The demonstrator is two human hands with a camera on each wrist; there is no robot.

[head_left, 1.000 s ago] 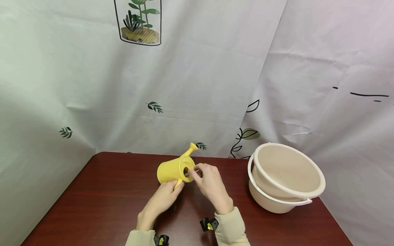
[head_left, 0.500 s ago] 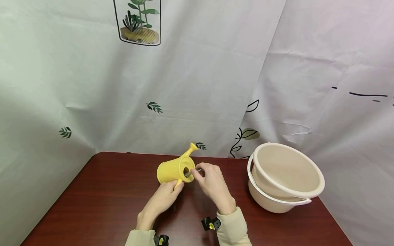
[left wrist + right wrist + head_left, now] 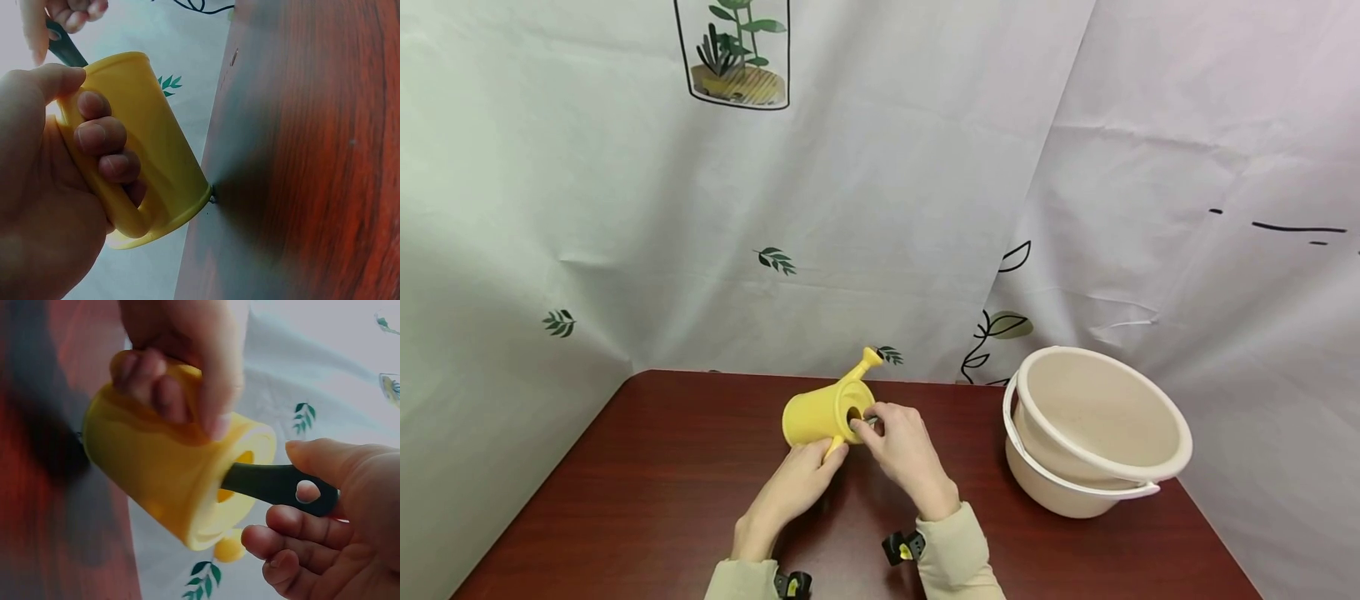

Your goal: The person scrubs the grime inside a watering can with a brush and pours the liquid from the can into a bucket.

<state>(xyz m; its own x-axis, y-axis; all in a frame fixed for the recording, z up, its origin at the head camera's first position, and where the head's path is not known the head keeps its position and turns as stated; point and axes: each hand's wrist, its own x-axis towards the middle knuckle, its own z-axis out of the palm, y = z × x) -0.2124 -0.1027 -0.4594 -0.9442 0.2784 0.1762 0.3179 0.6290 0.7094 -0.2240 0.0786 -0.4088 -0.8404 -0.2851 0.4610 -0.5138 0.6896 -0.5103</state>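
My left hand [image 3: 797,483] grips the handle of a yellow watering can [image 3: 811,417], fingers curled round it in the left wrist view. The can is tipped on its side, its opening facing right and its spout pointing up and right. A dark green handle [image 3: 259,481] with a hole near its end sticks out of that opening. My right hand [image 3: 906,450] pinches the outer end of this handle between thumb and fingers. Whatever the handle belongs to is hidden inside the can.
Two cream basins, the upper one [image 3: 1097,408] tilted inside the lower one [image 3: 1063,502], stand at the right of the dark red table [image 3: 647,483]. A white curtain [image 3: 880,208] printed with leaves hangs close behind the table's back edge.
My right hand first drew the handle slightly out to the right, then moved back left, closer to the can's opening, with less handle showing. The left hand and the watering can stayed still.
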